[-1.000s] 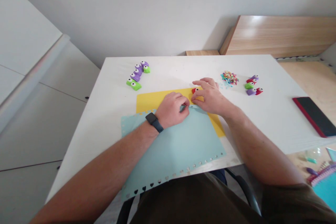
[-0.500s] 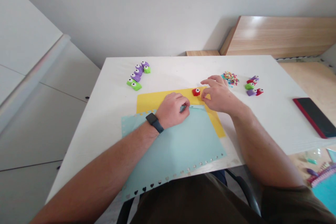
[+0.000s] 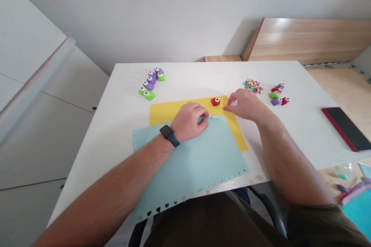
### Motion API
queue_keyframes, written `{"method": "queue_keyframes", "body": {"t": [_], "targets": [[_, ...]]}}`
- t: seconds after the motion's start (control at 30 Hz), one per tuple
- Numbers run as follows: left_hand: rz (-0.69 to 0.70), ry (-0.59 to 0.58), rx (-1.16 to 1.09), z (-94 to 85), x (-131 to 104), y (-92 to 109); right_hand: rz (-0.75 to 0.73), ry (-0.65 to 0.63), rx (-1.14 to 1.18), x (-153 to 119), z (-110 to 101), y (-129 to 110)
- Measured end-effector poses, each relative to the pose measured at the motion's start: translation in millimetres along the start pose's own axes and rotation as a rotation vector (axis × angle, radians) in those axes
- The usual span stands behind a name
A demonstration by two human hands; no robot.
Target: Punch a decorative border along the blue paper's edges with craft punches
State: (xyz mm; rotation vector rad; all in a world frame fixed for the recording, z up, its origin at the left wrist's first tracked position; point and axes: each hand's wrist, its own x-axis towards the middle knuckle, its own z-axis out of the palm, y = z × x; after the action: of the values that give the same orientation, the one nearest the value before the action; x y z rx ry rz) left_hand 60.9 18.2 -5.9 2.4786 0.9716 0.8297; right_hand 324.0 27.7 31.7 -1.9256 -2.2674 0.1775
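Hold the blue paper [image 3: 199, 158] flat with the left hand [image 3: 189, 122]. Whether it or the right hand [image 3: 245, 105] pinches anything is unclear.

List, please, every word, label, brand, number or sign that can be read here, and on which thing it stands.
There is no readable text.
Red punch: dark mark on its white top, too small to read.
Left punches and right punches: marks also too small.
Watch: dark screen, nothing readable.

A white desk [image 3: 191, 81] stands before a plain grey wall [image 3: 174, 15], white cabinets [image 3: 60, 131] left, wooden panel [image 3: 313, 38] right.
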Motion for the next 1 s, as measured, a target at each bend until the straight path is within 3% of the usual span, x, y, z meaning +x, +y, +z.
{"method": "queue_keyframes", "body": {"t": [0.23,0.53,1.0], "targets": [[-0.002,0.003,0.004,0.7,-1.0,-1.0,0.193,-0.069,-0.019,3.4,-3.2,9.6],[0.0,0.007,0.003,0.1,-0.1,0.4,0.237,-0.115,-0.028,-0.4,-2.9,-2.3],[0.0,0.006,0.002,1.1,-0.6,-0.7,0.232,-0.159,-0.013,3.2,-2.9,8.1]]}}
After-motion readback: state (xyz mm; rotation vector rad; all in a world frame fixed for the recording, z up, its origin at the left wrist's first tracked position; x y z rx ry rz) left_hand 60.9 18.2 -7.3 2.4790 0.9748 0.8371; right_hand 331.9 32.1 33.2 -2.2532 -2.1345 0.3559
